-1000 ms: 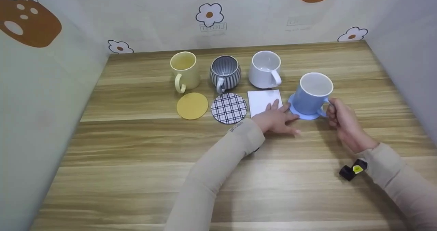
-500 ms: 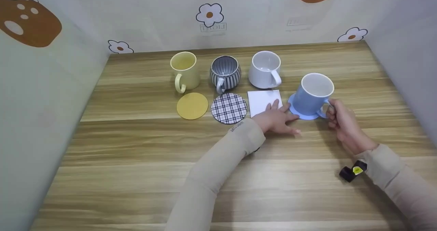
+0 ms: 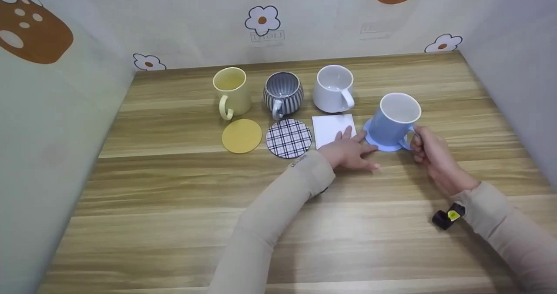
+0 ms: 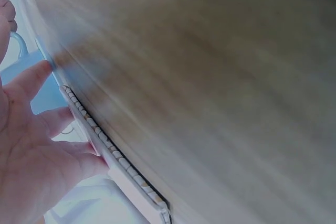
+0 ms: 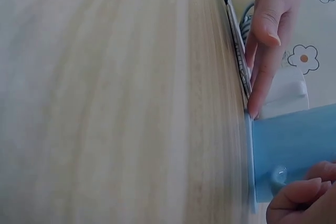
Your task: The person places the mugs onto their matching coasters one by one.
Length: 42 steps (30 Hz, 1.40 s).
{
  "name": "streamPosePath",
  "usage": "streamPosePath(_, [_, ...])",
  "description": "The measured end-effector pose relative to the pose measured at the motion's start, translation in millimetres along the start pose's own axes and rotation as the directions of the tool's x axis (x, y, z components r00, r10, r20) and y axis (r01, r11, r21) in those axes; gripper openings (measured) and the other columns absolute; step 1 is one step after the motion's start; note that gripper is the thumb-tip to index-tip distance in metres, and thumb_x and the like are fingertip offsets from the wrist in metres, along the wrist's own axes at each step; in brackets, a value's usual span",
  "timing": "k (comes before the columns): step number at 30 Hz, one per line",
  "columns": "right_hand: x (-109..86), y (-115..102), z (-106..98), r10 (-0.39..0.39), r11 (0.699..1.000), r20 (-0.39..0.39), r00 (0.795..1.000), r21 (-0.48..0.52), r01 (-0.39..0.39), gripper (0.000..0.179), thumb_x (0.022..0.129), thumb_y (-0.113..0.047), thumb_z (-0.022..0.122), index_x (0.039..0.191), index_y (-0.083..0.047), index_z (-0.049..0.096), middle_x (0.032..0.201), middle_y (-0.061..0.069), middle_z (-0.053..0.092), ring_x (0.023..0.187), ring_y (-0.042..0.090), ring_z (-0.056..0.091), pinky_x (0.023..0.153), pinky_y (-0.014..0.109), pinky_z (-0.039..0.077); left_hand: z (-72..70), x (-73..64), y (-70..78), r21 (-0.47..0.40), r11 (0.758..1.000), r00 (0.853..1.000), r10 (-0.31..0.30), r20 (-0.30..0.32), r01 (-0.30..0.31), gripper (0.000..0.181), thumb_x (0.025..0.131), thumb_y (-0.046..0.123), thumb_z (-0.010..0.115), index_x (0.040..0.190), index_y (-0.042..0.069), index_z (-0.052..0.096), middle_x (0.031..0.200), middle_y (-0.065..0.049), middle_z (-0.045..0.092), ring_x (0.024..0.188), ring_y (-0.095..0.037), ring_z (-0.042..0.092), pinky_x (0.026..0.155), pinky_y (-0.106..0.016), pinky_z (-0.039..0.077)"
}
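A blue mug [image 3: 388, 126] with a pale inside stands on a round blue coaster [image 3: 388, 148] at the right of the row. My right hand [image 3: 433, 152] grips its handle, fingers curled; in the right wrist view the right hand [image 5: 304, 203] is partly cut off by the frame edge. My left hand [image 3: 350, 152] lies spread with straight fingers, some on a white square coaster [image 3: 327, 126] and one at the blue coaster's edge. In the left wrist view, the fingertips of the left hand [image 4: 42, 150] rest along the coasters, in front of the blue mug [image 4: 44, 98].
Behind the coasters stand a yellow mug [image 3: 239, 98], a grey striped mug [image 3: 291, 102] and a white mug [image 3: 328, 96]. A yellow round coaster [image 3: 242, 136] and a plaid round coaster [image 3: 289, 138] lie left of the white one. Walls border the wooden table [image 3: 165, 224].
The whole head view has shifted slightly, so everything appears a little further left. Both hands, the mugs and the coasters keep their places relative to one another.
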State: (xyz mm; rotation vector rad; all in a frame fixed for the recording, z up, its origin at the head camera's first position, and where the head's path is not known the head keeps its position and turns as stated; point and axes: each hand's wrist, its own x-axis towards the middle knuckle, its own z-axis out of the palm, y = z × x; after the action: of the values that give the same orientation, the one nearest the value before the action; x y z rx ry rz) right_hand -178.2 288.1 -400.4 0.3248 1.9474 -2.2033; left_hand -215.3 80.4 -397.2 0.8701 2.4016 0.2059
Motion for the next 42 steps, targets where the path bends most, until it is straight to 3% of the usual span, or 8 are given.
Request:
streamPosePath(7, [-0.1,0.2,-1.4,-0.015,0.999,0.005,1.0,-0.042,0.015,0.045,0.095,-0.024,0.04,0.052,-0.014,0.045,0.049,-0.005,0.044,0.044,0.004,0.035,0.041,0.017,0.03,0.6,1.2,-0.3,-0.002,1.0,1.0,0.006,-0.014,-0.006,0.062,0.088,0.065,0.032,0.143,0.039,0.024,0.155,0.001,-0.002,0.138,-0.034,-0.012,0.113,-0.045,-0.002])
streamPosePath(12, [-0.7,0.1,-1.1,0.001,0.999,0.003,1.0,-0.046,-0.001,0.044,0.095,-0.026,0.043,0.054,-0.014,0.05,0.051,-0.005,0.048,0.044,0.004,0.037,0.041,0.017,0.034,1.1,1.5,-3.8,0.007,1.0,0.997,0.016,-0.074,-0.016,0.06,0.09,0.062,0.031,0.143,0.035,0.027,0.155,-0.002,0.001,0.139,-0.035,-0.008,0.113,-0.047,0.0])
streamPosePath(19, [0.4,-1.0,-1.2,0.015,0.998,0.051,0.999,-0.059,-0.012,0.041,0.095,-0.027,0.043,0.058,-0.013,0.053,0.055,-0.005,0.051,0.045,0.004,0.039,0.043,0.018,0.036,2.0,-10.3,-15.7,0.039,0.999,0.99,-0.007,-0.143,0.013,0.062,0.091,0.06,0.03,0.146,0.033,0.02,0.155,-0.004,0.002,0.14,-0.034,-0.008,0.113,-0.047,0.0])
streamPosePath(23, [-0.5,-3.2,-5.0,0.021,0.987,0.084,0.996,-0.161,-0.007,0.041,0.096,-0.032,0.04,0.061,-0.015,0.054,0.058,-0.007,0.053,0.047,0.003,0.042,0.044,0.018,0.039,3.3,-19.1,-24.3,0.034,0.999,0.99,-0.034,-0.138,0.039,0.064,0.091,0.06,0.031,0.147,0.03,0.017,0.155,-0.005,0.001,0.139,-0.034,-0.007,0.113,-0.047,0.0])
streamPosePath(29, [-4.4,-8.6,-10.5,0.003,0.9,0.101,0.995,-0.434,0.042,0.04,0.097,-0.043,0.035,0.072,-0.019,0.056,0.066,-0.01,0.055,0.053,0.002,0.049,0.048,0.019,0.046,5.0,-33.9,-39.7,0.058,0.995,0.988,-0.074,-0.138,0.083,0.07,0.091,0.06,0.032,0.148,0.025,0.013,0.155,-0.008,0.0,0.139,-0.037,-0.004,0.112,-0.049,0.003])
streamPosePath(36, [-8.8,-18.2,-14.4,-0.016,0.831,0.105,0.994,-0.551,0.071,0.038,0.096,-0.045,0.037,0.089,-0.013,0.056,0.076,-0.011,0.055,0.058,0.003,0.052,0.051,0.019,0.047,6.4,-49.9,-60.3,0.034,0.998,0.981,-0.054,-0.186,0.062,0.071,0.091,0.057,0.036,0.148,0.024,0.011,0.155,-0.008,-0.001,0.139,-0.036,-0.004,0.112,-0.05,0.001])
streamPosePath(39, [-9.7,-23.6,-14.5,-0.022,0.774,0.107,0.994,-0.627,0.084,0.049,0.096,-0.047,0.035,0.099,-0.001,0.052,0.075,-0.005,0.054,0.058,0.004,0.051,0.051,0.021,0.048,8.1,-55.6,-66.8,0.057,0.998,0.975,-0.006,-0.223,0.019,0.07,0.092,0.055,0.036,0.148,0.023,0.012,0.155,-0.009,0.001,0.139,-0.036,-0.003,0.112,-0.051,0.003])
streamPosePath(42, [-9.9,-30.5,-13.2,-0.048,0.689,0.097,0.994,-0.718,0.103,0.061,0.096,-0.047,0.033,0.111,0.011,0.047,0.079,0.006,0.054,0.061,0.007,0.052,0.051,0.023,0.048,11.2,-62.1,-71.5,0.081,0.997,0.971,0.021,-0.239,-0.002,0.069,0.092,0.054,0.037,0.148,0.021,0.014,0.154,-0.011,0.003,0.139,-0.036,-0.002,0.111,-0.052,0.004])
